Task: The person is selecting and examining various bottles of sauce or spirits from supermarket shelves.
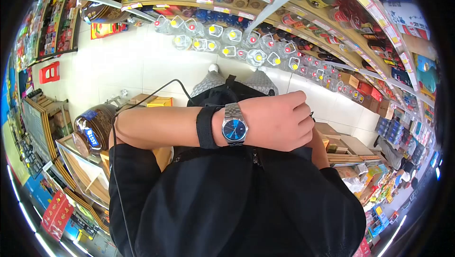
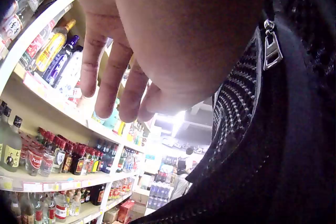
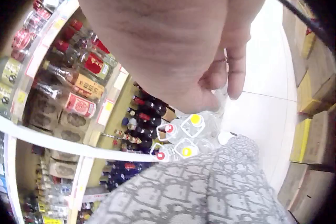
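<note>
Hands cross at the waist. The left hand (image 1: 279, 120) lies loose at frame centre, holding nothing, a watch (image 1: 234, 129) on its wrist, just below the black bag (image 1: 220, 96). The right hand (image 3: 173, 40) curls above grey trousers (image 3: 210, 192) — whether it holds anything cannot be told.

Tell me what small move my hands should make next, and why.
Probably uncross the arms, lifting the left hand away from the right forearm. It lies across the black top, wristwatch up, and hides the right hand from the head view. Neither hand visibly holds goods, and the clear bottles stand ahead on the floor.
</note>
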Available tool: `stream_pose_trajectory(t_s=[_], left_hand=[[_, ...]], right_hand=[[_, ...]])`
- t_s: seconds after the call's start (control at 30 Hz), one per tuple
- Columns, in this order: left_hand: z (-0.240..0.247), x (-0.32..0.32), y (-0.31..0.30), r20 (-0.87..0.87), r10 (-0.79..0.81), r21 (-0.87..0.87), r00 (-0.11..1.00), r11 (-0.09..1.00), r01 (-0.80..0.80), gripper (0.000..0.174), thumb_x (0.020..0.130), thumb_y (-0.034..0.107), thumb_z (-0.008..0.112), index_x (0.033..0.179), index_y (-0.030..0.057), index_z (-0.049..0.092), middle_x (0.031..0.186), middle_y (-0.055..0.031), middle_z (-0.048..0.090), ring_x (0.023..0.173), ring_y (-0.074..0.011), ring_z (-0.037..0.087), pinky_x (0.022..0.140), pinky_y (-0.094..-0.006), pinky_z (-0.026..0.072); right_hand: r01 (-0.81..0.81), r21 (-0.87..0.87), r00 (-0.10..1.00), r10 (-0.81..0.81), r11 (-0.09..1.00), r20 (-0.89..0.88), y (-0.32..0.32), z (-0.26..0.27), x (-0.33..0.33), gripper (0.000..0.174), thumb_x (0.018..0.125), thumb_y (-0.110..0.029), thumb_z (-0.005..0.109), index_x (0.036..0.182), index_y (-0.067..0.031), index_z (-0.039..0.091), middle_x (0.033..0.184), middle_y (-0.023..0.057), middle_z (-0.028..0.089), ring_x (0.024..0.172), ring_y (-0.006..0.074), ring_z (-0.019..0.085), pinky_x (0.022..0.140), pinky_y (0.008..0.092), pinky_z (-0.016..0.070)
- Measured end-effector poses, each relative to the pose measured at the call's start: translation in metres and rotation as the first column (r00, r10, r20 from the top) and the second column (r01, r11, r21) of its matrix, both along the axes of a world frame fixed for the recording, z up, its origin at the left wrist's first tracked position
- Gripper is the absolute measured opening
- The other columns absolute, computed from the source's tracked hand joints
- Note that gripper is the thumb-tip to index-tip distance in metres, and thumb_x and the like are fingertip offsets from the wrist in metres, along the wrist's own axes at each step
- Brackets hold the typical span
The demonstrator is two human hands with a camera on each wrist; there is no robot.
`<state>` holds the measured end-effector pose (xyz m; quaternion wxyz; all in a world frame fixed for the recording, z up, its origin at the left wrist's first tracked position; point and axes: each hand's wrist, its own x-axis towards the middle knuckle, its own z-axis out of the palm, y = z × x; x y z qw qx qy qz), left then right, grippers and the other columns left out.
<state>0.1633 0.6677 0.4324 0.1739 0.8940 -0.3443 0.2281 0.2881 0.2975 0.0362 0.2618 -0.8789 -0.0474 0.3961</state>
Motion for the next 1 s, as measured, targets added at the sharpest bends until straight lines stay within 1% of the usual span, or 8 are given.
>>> stream_pose_trajectory(t_s=[0.23, 0.27, 0.37, 0.5, 0.7, 0.77, 0.83, 1.0], left_hand=[[-0.026, -0.033, 0.058, -0.049, -0.087, -0.021, 0.995, 0.996, 0.086, 0.009, 0.069, 0.014, 0.061, 0.077, 0.0123, 0.057, 0.072, 0.0019, 0.05, 0.073, -0.0147, 0.055, 0.074, -0.0296, 0.0458], [-0.034, -0.032, 0.064, -0.073, -0.108, -0.082, 0.991, 0.991, 0.102, 0.011, 0.068, 0.015, 0.063, 0.078, 0.0124, 0.058, 0.074, 0.0004, 0.053, 0.073, -0.0174, 0.057, 0.073, -0.0316, 0.048], [-0.083, -0.019, 0.101, -0.324, -0.077, -0.157, 0.943, 0.987, 0.027, 0.016, 0.074, 0.016, 0.065, 0.089, 0.0103, 0.062, 0.081, -0.0038, 0.06, 0.08, -0.024, 0.062, 0.074, -0.0375, 0.0507], [-0.242, -0.04, 0.171, -0.714, 0.309, 0.049, 0.628, 0.917, -0.395, 0.027, 0.089, 0.021, 0.059, 0.115, 0.012, 0.061, 0.099, -0.013, 0.065, 0.093, -0.0343, 0.064, 0.082, -0.0446, 0.0522], [-0.43, -0.182, 0.249, -0.908, 0.409, 0.402, -0.097, 0.78, -0.479, 0.037, 0.093, 0.035, 0.049, 0.11, 0.0045, 0.061, 0.114, -0.0232, 0.065, 0.112, -0.0394, 0.058, 0.095, -0.048, 0.047], [-0.481, -0.253, 0.259, -0.837, 0.484, 0.546, -0.257, 0.702, -0.457, 0.037, 0.092, 0.035, 0.051, 0.108, 0.0041, 0.063, 0.114, -0.0227, 0.065, 0.111, -0.039, 0.06, 0.094, -0.0449, 0.0479], [-0.492, -0.283, 0.265, -0.802, 0.454, 0.549, -0.388, 0.816, -0.18, 0.033, 0.092, 0.032, 0.052, 0.11, 0.0062, 0.064, 0.113, -0.0202, 0.067, 0.109, -0.0354, 0.062, 0.093, -0.0425, 0.0488], [-0.486, -0.32, 0.251, -0.917, 0.332, 0.395, -0.223, 0.668, -0.631, 0.028, 0.087, 0.026, 0.053, 0.09, 0.0043, 0.07, 0.096, -0.0234, 0.068, 0.094, -0.0376, 0.067, 0.082, -0.044, 0.0514]], right_hand=[[0.266, -0.022, 0.953, -0.267, 0.964, -0.143, 0.008, -0.037, -0.126, 0.045, 0.07, -0.004, 0.066, 0.115, -0.0094, 0.066, 0.088, 0.0099, 0.069, 0.072, 0.0197, 0.065, 0.068, 0.0341, 0.054], [0.252, 0.23, 0.968, -0.24, 0.94, -0.077, -0.042, -0.11, -0.145, 0.045, 0.069, -0.003, 0.068, 0.113, -0.0094, 0.067, 0.086, 0.0085, 0.069, 0.075, 0.0206, 0.066, 0.07, 0.0351, 0.0541], [0.24, -0.016, 0.964, -0.24, 0.971, -0.112, -0.018, -0.062, -0.177, 0.038, 0.07, -0.005, 0.07, 0.108, -0.0104, 0.069, 0.089, 0.0107, 0.07, 0.09, 0.0229, 0.068, 0.076, 0.0371, 0.0554], [0.306, -0.017, 0.944, -0.306, 0.952, -0.121, -0.032, -0.07, -0.212, 0.031, 0.075, 0.006, 0.06, 0.104, -0.0024, 0.069, 0.098, 0.009, 0.069, 0.087, 0.0204, 0.066, 0.078, 0.0316, 0.0526], [-0.229, 0.118, 0.968, 0.239, 0.966, -0.079, -0.024, -0.062, -0.226, 0.023, 0.085, -0.007, 0.062, 0.108, -0.0041, 0.068, 0.098, 0.0104, 0.071, 0.097, 0.0234, 0.067, 0.088, 0.0316, 0.0519], [0.494, 0.093, 0.807, -0.416, 0.865, -0.419, -0.017, -0.074, -0.233, 0.023, 0.083, -0.007, 0.066, 0.106, -0.0022, 0.067, 0.094, 0.0093, 0.07, 0.094, 0.0186, 0.067, 0.083, 0.0299, 0.0527], [0.542, 0.065, 0.791, -0.482, 0.838, -0.377, 0.035, -0.003, -0.225, 0.024, 0.084, -0.008, 0.066, 0.107, -0.0028, 0.066, 0.089, 0.0093, 0.07, 0.077, 0.0175, 0.064, 0.065, 0.0298, 0.0489], [0.439, 0.171, 0.885, -0.393, 0.882, -0.248, 0.036, -0.001, -0.22, 0.03, 0.083, -0.009, 0.067, 0.112, -0.0037, 0.065, 0.085, 0.0096, 0.069, 0.059, 0.0154, 0.06, 0.048, 0.0294, 0.0446]])
